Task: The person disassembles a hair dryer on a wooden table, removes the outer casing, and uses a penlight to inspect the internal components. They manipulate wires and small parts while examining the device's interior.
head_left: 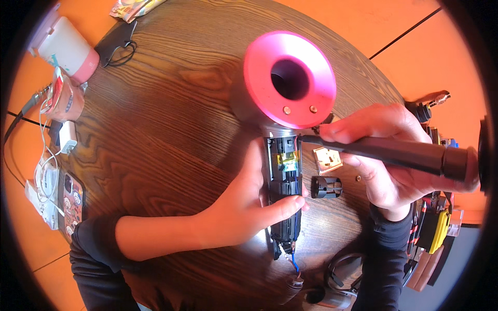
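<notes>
Where the round wooden table [171,119] fills the middle of the view, a hair dryer [287,103] lies with its grey shell off the handle, its pink ring-shaped head pointing away from the person and its opened handle [286,192] running back toward them. Inside the handle show black parts, a yellow piece and thin wires, with a blue wire trailing from the near end.

The left hand [244,207] lies against the handle's left side, its thumb laid across the black lower part and its fingers curled in, holding the handle steady. The right hand [386,155] is closed around a dark screwdriver [394,154], whose thick handle juts out to the right; its tip meets the dryer just where the handle joins the pink head, beside the fingertips [332,132].

Just right of the handle, between it and the right palm, lie a small square copper-coloured part [327,159] and a black cylindrical piece [326,187], both on the wood and apart from the dryer.

Farther out, a tool kit [436,228] with yellow and red items sits at the right rim. At the left rim stand a white and pink bottle [70,46], a white charger [67,137] with cable, and a phone [71,199] in a patterned case. A black face mask [116,44] lies at the far edge.
</notes>
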Action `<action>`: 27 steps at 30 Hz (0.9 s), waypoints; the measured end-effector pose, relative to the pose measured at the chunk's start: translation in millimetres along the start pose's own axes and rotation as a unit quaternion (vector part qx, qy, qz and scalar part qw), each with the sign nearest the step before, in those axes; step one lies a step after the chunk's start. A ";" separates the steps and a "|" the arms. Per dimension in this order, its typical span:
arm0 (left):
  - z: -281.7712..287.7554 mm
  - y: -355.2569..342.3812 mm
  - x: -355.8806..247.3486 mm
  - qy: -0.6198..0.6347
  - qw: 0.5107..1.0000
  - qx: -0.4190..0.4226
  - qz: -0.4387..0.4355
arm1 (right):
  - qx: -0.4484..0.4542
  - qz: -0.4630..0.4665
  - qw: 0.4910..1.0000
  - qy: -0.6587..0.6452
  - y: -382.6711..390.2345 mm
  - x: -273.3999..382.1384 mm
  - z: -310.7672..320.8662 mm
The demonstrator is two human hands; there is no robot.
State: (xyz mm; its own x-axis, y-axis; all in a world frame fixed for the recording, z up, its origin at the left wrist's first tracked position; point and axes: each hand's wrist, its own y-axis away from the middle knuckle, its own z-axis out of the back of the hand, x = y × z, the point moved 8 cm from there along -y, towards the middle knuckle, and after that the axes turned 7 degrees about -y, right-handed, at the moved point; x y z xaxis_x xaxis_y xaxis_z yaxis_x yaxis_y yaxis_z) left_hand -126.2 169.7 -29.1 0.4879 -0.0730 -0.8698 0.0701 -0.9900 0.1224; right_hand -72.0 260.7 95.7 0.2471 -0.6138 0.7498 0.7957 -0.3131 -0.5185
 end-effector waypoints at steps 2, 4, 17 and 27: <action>-1.9 -1.7 0.7 0.013 1.000 0.017 -0.005 | 0.047 0.041 0.997 0.050 -0.6 1.9 -4.3; -2.4 -2.3 1.8 -0.007 1.000 0.024 -0.006 | 0.036 0.051 0.998 0.022 -2.1 0.7 -4.8; -2.3 -2.6 3.1 0.037 0.999 0.034 -0.014 | -0.223 -0.136 0.877 -0.404 26.4 -76.2 64.4; -3.3 0.0 1.9 0.059 0.997 0.056 -0.010 | -0.287 -0.153 0.727 -0.605 83.3 -147.2 85.7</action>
State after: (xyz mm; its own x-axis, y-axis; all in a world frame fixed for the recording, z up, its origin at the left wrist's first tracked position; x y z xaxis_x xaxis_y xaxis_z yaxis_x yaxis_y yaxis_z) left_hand -122.4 169.9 -29.2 0.5864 -0.0451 -0.8088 -0.0134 -0.9989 0.0460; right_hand 5.3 387.1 -22.7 0.6898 0.5258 0.4978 0.6391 -0.7652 -0.0772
